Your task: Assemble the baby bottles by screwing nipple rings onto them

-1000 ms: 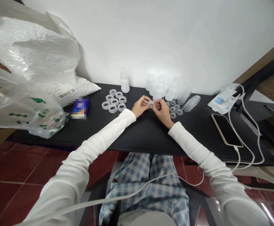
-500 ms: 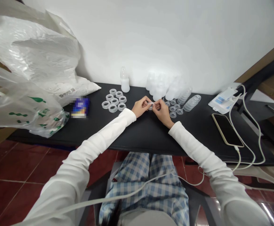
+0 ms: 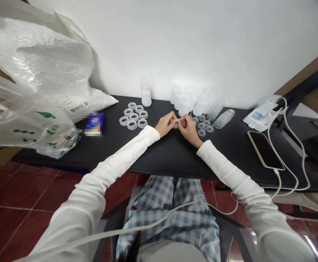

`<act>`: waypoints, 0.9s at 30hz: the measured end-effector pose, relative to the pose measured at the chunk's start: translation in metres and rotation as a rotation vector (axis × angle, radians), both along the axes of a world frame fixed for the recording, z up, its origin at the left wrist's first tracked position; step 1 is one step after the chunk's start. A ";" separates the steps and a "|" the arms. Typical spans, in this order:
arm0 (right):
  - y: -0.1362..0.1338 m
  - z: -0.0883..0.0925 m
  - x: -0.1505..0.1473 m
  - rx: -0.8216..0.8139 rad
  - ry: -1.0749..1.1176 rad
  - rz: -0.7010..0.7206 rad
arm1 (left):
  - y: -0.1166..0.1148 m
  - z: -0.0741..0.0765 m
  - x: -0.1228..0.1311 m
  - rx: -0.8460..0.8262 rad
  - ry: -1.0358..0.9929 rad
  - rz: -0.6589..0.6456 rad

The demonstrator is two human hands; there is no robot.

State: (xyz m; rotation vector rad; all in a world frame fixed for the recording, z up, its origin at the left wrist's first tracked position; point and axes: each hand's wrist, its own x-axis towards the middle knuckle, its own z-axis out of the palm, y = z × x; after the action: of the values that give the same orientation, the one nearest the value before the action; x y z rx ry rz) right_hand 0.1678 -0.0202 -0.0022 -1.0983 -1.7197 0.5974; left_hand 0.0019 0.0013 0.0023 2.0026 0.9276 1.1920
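My left hand (image 3: pixel 165 124) and my right hand (image 3: pixel 189 130) meet over the middle of the black table, fingers pinched on a small translucent ring (image 3: pixel 176 124) between them. The fingers cover much of it, so whether a nipple sits inside cannot be made out. Left of my hands lie several translucent collar rings (image 3: pixel 132 124) in a cluster. Close by my right hand are several clear silicone nipples (image 3: pixel 202 133). Behind my hands stand several white baby bottles (image 3: pixel 186 100), and stacked clear caps (image 3: pixel 224 119) lie to their right.
One bottle with a clear cap (image 3: pixel 146 92) stands apart near the wall. Plastic bags (image 3: pixel 52 65) and a blue packet (image 3: pixel 95 123) occupy the left. A phone (image 3: pixel 266 150) with white cables (image 3: pixel 298 142) and a white box (image 3: pixel 260 115) lie right. A cable crosses my lap.
My hands stay together at the ring, with only slight finger movement. The whole view has shifted a little; the other things on the table lie as before.
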 end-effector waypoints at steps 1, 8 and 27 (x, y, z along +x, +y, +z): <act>0.001 -0.001 0.000 -0.009 0.004 0.003 | 0.000 0.000 0.000 0.004 0.003 -0.002; 0.003 -0.005 0.000 -0.017 0.017 -0.003 | 0.001 -0.002 0.003 0.013 -0.019 0.023; 0.002 -0.002 0.002 0.038 -0.032 -0.015 | 0.001 -0.005 0.002 -0.122 -0.053 0.005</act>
State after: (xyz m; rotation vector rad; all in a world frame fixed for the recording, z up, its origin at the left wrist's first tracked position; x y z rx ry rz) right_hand 0.1696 -0.0184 -0.0045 -1.0987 -1.7420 0.5388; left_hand 0.0040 0.0024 -0.0026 1.8649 0.9563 1.1570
